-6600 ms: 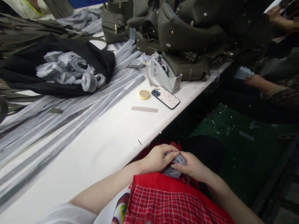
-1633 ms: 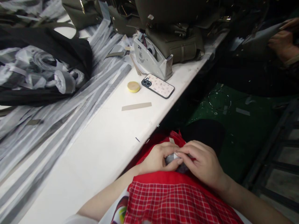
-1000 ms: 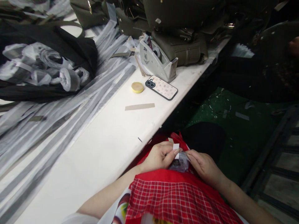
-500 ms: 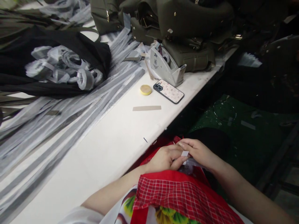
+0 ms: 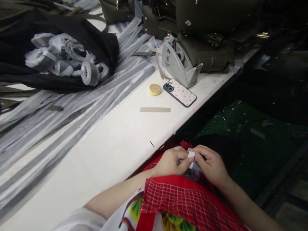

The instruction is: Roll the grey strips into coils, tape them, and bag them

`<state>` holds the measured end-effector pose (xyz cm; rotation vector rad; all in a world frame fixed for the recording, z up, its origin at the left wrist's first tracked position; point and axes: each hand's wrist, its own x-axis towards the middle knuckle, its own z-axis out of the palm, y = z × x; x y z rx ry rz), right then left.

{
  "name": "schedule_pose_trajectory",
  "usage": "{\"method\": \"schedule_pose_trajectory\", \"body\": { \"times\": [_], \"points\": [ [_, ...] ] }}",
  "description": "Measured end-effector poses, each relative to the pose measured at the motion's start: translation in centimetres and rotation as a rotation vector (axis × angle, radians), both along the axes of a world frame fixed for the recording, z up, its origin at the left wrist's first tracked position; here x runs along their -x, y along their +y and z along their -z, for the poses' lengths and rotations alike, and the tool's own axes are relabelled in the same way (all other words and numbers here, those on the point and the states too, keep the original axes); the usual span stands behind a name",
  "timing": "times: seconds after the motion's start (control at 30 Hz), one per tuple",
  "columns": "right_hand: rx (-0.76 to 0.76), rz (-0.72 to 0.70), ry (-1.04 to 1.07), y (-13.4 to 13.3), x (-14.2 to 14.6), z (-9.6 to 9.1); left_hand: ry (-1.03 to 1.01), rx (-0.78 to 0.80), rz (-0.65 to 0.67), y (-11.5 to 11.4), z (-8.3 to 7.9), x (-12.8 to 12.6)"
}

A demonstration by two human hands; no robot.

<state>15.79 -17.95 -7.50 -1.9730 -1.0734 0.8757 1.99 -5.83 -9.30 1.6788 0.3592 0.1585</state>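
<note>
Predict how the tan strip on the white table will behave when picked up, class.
The tan strip probably weighs little, being small and apparently thin. It may be awkward to lift, since it lies flat on the white table. It could be fairly stiff, as no curl shows.

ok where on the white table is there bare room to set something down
The widest bare patch of the white table lies between the grey strips, the tan strip and the edge by the left hand, with a small dark mark on it. The far end is crowded: phone, yellow disc, tape dispenser and dark bags sit close together.
</note>
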Motion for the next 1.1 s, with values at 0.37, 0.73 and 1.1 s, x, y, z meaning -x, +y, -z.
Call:
{"method": "schedule_pose_trajectory", "body": {
  "times": [0.37,0.73,1.1],
  "points": [
    [0.182,-0.189,0.201,2.3,-2.4,-2.5,0.055,0.141,-0.183,-0.6,0.4,0.1],
    [0.378,-0.176,0.442,3.4,-3.4,-2.6,0.032,0.213,-0.140,-0.3,0.4,0.1],
    [0.275,-0.519,-0.157,3.3,-2.6,-3.8,0.142,0.214,-0.035,0.5,0.0,0.5]
  ]
}}
